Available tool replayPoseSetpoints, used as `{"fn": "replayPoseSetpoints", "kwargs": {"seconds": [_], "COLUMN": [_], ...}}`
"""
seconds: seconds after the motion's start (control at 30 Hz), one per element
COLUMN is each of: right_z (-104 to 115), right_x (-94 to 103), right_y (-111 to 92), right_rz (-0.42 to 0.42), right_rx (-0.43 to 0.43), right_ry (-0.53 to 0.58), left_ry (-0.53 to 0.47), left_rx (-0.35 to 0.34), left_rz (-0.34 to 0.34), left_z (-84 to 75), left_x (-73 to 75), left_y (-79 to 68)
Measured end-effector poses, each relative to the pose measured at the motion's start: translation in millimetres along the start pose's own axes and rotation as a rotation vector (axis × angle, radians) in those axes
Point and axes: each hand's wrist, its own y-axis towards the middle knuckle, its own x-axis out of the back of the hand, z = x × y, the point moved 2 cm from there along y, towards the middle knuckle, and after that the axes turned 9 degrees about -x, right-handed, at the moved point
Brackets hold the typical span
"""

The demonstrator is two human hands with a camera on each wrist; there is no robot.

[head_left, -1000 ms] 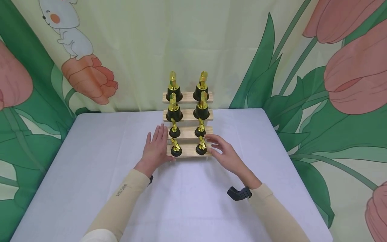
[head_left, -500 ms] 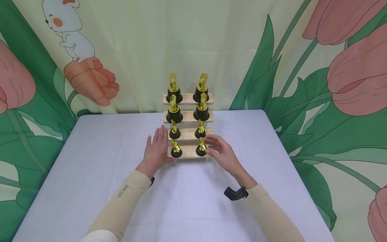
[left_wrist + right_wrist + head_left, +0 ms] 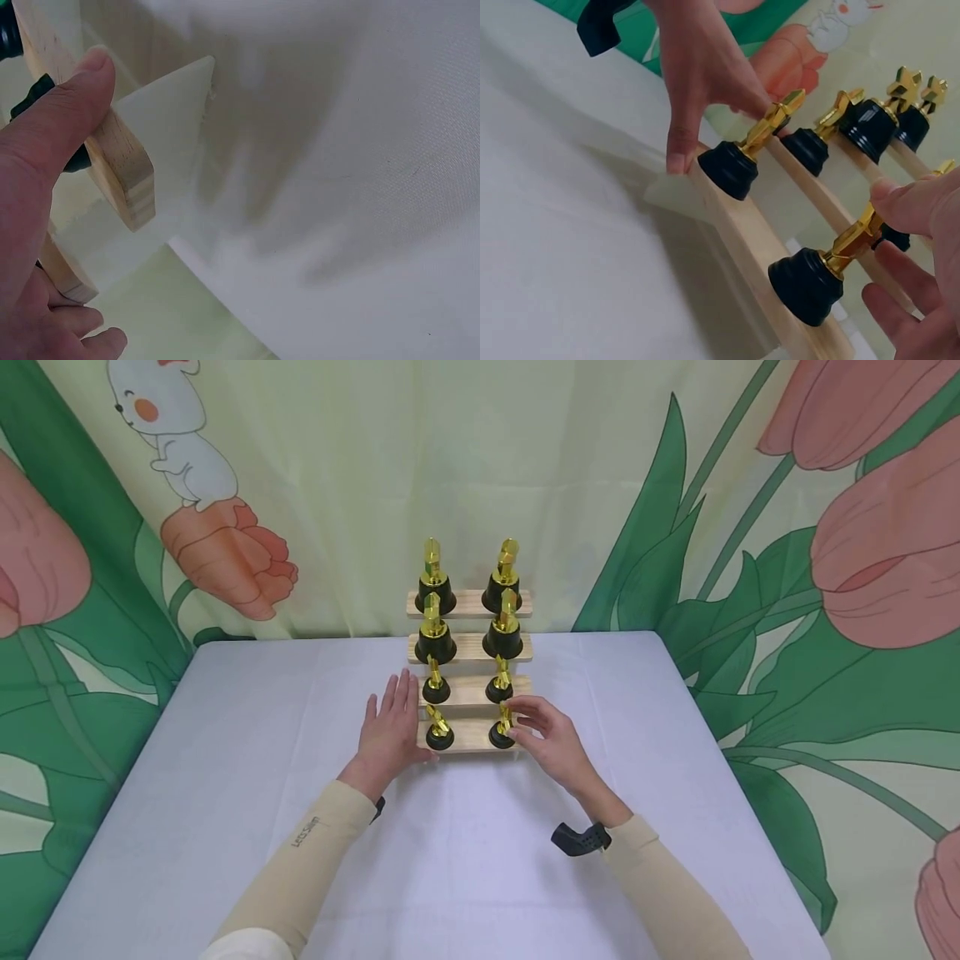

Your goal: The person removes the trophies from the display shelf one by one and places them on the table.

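A tiered rack with wooden shelves [image 3: 471, 737] holds gold star trophies on black bases, two per shelf. At its left side my left hand [image 3: 385, 735] rests with straight fingers along the shelf ends. The left wrist view shows that thumb [image 3: 86, 86] on the lowest board [image 3: 124, 169]. My right hand [image 3: 553, 739] reaches the right end of the lowest shelf. Its thumb and fingertips pinch the gold star top of the small trophy [image 3: 806, 289], whose base stands on the board. Beside the left hand stands the other small trophy [image 3: 730, 169] of that shelf.
Larger trophies [image 3: 502, 639] stand on the two upper shelves, smaller ones on the lower two. A white cloth covers the table [image 3: 465, 852]. Behind it hangs a curtain [image 3: 360, 502] printed with tulips and a rabbit.
My right hand has moved slightly left, and its fingertips have closed on the lowest right trophy's star. My left hand stays at the rack's side.
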Motion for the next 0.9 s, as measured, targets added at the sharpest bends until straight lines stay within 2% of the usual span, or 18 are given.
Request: {"fn": "replayPoseSetpoints", "kwargs": {"seconds": [0.4,0.7,0.9], "right_z": [-4,23,26], "right_x": [-3.2,-5.9,-5.6], "right_y": [1,-7,-8], "right_rz": [0.069,0.078,0.07], "right_rx": [-0.02,-0.018,-0.014], "right_ry": [0.008,0.01,0.001], "left_ry": [0.006,0.006,0.015], "left_rx": [-0.013,-0.018,-0.039], "left_rz": [-0.001,-0.008,-0.017], "left_z": [-1.1,-0.4,0.4], "left_x": [1.7,1.4,0.5], "left_y": [-0.4,-1.0,-0.3]}}
